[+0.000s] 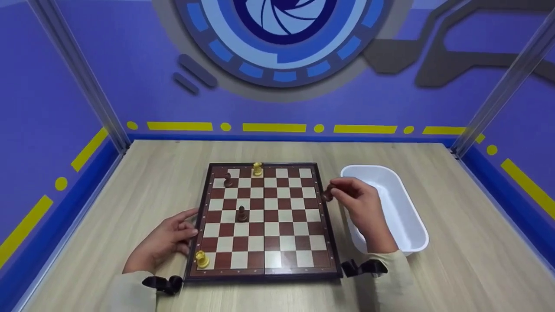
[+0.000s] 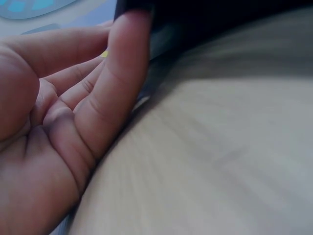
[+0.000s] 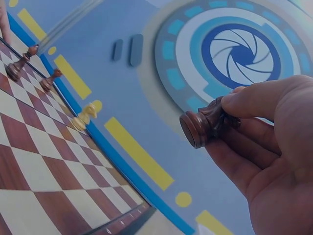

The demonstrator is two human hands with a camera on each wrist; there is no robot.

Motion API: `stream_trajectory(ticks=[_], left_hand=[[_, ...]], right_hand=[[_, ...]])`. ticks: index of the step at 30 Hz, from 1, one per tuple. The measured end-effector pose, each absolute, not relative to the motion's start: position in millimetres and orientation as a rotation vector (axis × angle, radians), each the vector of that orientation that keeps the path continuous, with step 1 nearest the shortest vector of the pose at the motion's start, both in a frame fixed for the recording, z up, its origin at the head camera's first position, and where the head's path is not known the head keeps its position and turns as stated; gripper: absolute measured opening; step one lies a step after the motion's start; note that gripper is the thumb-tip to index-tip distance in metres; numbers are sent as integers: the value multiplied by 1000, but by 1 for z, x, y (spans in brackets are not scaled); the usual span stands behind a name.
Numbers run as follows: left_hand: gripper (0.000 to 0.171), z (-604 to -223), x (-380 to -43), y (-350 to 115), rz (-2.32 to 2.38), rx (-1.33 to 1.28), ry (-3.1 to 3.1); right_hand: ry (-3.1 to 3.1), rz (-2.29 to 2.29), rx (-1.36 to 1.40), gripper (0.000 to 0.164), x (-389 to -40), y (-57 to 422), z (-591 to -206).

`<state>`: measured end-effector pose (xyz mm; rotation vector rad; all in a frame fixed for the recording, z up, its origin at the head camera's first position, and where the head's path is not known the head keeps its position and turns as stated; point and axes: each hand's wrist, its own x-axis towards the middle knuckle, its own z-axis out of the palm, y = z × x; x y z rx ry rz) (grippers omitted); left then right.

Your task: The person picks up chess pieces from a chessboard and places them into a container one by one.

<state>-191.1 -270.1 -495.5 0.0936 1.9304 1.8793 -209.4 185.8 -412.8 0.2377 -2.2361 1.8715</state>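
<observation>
My right hand (image 1: 362,208) pinches a dark brown chess knight (image 3: 208,122) between thumb and fingers. Its round base points away from the palm, and it hovers by the board's right edge. The chessboard (image 1: 286,228) lies flat on the table. Against its left edge rest the fingertips of my left hand (image 1: 162,242), also close up in the left wrist view. On the board stand a dark piece with a round top (image 1: 242,214), another dark piece (image 1: 228,180), a gold knight (image 3: 84,117) at the far edge and a gold rook (image 1: 201,259) in the near left corner.
A white plastic tub (image 1: 417,242) stands to the right of the board, partly behind my right hand and forearm. Printed blue panels (image 1: 282,112) wall the wooden table (image 1: 164,173) at the back and on both sides.
</observation>
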Motion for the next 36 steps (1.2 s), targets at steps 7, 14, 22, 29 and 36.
stream_trajectory(ticks=[7,14,22,29,36], left_hand=[[77,-496,-190,-270,1876,124,1928],[77,-496,-190,-272,1880,106,1927],[76,-495,-191,-271,1868,119,1931],[76,-495,-191,-272,1860,109,1944],[76,-494,-190,-269,1860,119,1944]], right_hand=[[-2204,1886,143,21,-212,202,-416],[-2234,1835,50,18,-216,214,-417],[-2246,1843,-55,18,-216,224,-422],[-2267,1764,-137,19,-217,227,-422],[-2307,1682,-213,15,-220,232,-430]])
